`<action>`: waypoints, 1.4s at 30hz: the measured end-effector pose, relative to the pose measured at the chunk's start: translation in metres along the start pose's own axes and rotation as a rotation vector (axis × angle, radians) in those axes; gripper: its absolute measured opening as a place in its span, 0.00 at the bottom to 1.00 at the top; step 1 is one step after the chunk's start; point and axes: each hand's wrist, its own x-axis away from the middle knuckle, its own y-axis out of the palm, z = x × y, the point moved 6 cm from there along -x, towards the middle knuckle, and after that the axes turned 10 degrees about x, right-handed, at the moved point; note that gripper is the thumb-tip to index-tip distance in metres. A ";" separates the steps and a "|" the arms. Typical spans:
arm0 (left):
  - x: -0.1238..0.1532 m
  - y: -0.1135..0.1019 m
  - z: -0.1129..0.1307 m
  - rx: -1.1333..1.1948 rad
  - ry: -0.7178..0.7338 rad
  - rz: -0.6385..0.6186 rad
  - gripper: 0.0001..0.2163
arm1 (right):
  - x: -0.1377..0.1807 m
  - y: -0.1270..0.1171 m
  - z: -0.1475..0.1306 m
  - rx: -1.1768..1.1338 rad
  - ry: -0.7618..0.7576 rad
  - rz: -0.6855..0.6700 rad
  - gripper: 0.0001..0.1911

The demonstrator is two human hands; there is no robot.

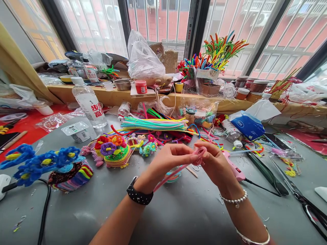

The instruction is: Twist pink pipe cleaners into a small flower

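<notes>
Both my hands meet over the middle of the grey table (178, 211). My left hand (170, 160) is closed, its fingertips pinching a pink pipe cleaner (178, 169) whose free end trails back toward my left wrist, which wears a black band. My right hand (216, 163) is closed too, gripping the same pink pipe cleaner where it curls into a small loop between the two hands. A small teal object lies on the table under my hands, mostly hidden.
A bundle of pastel pipe cleaners (155, 124) lies behind my hands. Finished fuzzy flowers (113, 151) and blue ones (38, 165) sit at left. A pink glue gun (233, 166), a water bottle (89, 102), a tissue pack (247, 126) and scissors (309, 206) surround the spot.
</notes>
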 end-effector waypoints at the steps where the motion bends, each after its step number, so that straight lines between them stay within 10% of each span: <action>1: 0.000 0.001 -0.001 0.010 -0.004 -0.009 0.07 | 0.000 0.001 -0.001 0.013 -0.024 -0.009 0.11; 42: 0.002 -0.003 0.007 -0.283 0.094 0.079 0.10 | 0.002 -0.003 0.000 0.092 0.074 0.082 0.12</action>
